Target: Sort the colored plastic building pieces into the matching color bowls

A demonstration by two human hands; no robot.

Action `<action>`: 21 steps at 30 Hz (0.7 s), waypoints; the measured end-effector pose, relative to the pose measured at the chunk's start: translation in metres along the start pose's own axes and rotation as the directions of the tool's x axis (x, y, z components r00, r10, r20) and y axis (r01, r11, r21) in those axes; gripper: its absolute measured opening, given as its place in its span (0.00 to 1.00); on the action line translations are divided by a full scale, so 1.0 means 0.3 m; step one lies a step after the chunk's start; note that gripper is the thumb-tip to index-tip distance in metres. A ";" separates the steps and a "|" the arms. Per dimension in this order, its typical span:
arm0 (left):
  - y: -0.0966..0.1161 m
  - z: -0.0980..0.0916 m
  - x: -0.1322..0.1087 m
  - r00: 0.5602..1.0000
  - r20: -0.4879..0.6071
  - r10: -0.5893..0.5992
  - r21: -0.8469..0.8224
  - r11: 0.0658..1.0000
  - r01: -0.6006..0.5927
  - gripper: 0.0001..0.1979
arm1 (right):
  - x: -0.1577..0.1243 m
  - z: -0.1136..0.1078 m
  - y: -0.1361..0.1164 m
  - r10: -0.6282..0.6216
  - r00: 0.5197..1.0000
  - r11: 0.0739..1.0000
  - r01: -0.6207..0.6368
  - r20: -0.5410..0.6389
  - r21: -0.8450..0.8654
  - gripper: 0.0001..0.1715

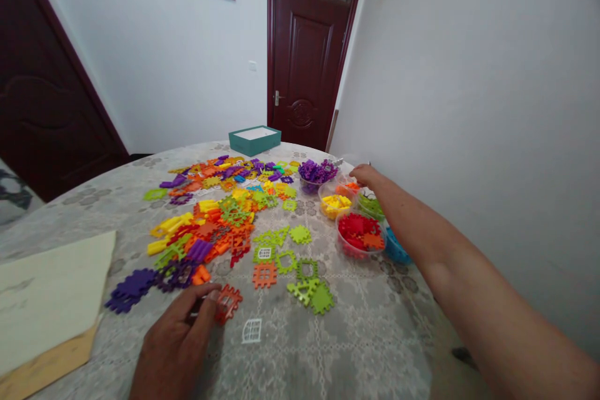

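Note:
My left hand [180,337] rests on the table near its front edge, fingers pinched on an orange lattice piece [228,302]. My right hand [367,175] reaches far across to the clear bowls, hovering over the bowl of orange pieces [347,188]; its fingers are curled down and whether they hold anything is hidden. Under the right forearm sit a bowl of green pieces [370,206], a bowl of red pieces [359,232] and a blue bowl [396,250]. A bowl of yellow pieces [335,205] and one of purple pieces [315,173] stand beside them.
Several loose plastic pieces in orange, yellow, green and purple [220,212] cover the middle of the lace-covered table [328,350]. A teal box [255,139] stands at the far edge. Cream paper [47,294] lies at the left. A wall runs close on the right.

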State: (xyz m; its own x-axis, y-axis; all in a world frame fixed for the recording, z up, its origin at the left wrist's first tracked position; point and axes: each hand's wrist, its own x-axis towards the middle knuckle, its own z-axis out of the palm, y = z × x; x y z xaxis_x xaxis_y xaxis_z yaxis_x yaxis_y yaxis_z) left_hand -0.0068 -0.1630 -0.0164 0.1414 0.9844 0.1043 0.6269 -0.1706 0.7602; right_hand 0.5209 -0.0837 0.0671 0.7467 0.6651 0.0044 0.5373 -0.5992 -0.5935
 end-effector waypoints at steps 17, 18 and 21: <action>-0.032 -0.002 0.017 0.985 -0.119 -0.125 -0.230 0.968 0.095 0.18 | -0.475 0.142 -0.149 -0.574 0.819 0.766 0.532 0.010 0.360 0.18; -0.035 -0.002 0.022 0.981 -0.131 -0.141 -0.250 0.963 0.105 0.18 | -0.548 0.181 -0.158 -0.633 0.768 0.744 0.571 0.093 0.346 0.17; -0.045 0.002 0.033 0.972 -0.135 -0.191 -0.326 0.935 0.138 0.17 | -0.731 0.314 -0.186 -0.787 0.574 0.617 0.721 0.226 0.317 0.17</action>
State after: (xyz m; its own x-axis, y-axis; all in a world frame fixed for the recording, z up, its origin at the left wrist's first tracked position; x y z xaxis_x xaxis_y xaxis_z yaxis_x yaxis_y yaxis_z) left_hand -0.0134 -0.1511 -0.0259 -0.0858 0.9954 0.0431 0.3562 -0.0098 0.9344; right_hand 0.2904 -0.1541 0.0236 -0.0831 0.9542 0.2875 0.7454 0.2510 -0.6176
